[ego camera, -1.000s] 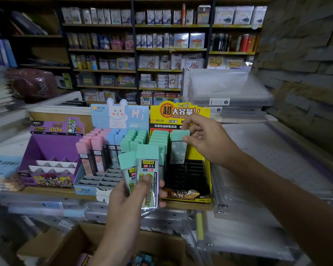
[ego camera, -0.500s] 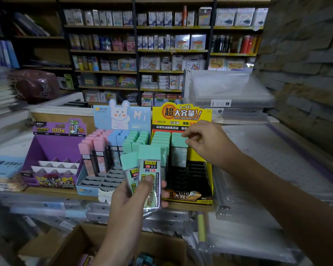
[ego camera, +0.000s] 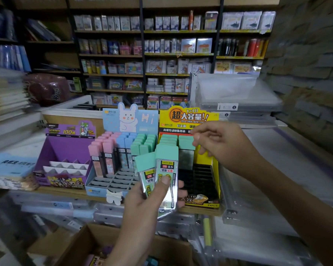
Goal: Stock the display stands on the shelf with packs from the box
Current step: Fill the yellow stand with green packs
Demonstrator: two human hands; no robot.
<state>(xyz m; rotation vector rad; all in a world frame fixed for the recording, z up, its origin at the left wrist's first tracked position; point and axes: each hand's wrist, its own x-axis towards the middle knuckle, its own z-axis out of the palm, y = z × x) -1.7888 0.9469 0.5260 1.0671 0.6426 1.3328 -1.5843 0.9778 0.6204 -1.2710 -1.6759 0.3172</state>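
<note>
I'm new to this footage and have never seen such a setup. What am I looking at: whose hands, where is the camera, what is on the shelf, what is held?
No machine here: a person works with two bare hands. The picture comes from a camera worn on the head, looking forward and down. The left hand holds two green-capped packs. The right hand has its fingertips at the cap of another pack standing in the yellow stand; whether it pinches or only touches it is unclear. Beside that on the shelf stand a blue rabbit stand and a purple stand. A cardboard box sits below.
</note>
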